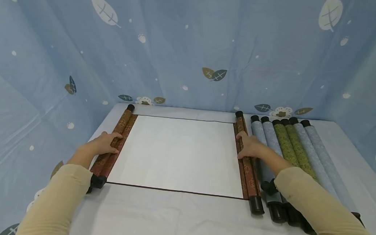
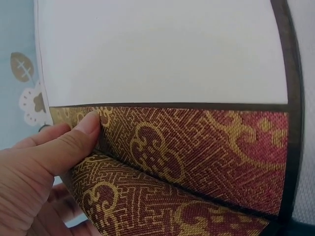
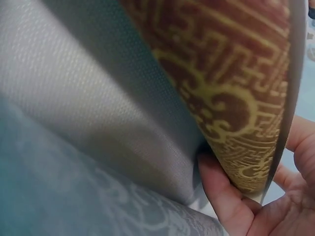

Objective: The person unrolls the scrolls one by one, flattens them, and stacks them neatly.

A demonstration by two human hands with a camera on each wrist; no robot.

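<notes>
One scroll [image 1: 177, 155] lies spread between the left hand [image 1: 102, 144] and right hand [image 1: 250, 147], each gripping it where it is rolled. Unrolling or rewinding seems in hand; either way, the next move likely calls for evenly matched turning.

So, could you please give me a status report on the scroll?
Left fingers gripping left brown roll; right fingers gripping right brown roll. White sheet spread between them. Nearest grey-blue roll close beside, possibly crowding right fingers.
</notes>
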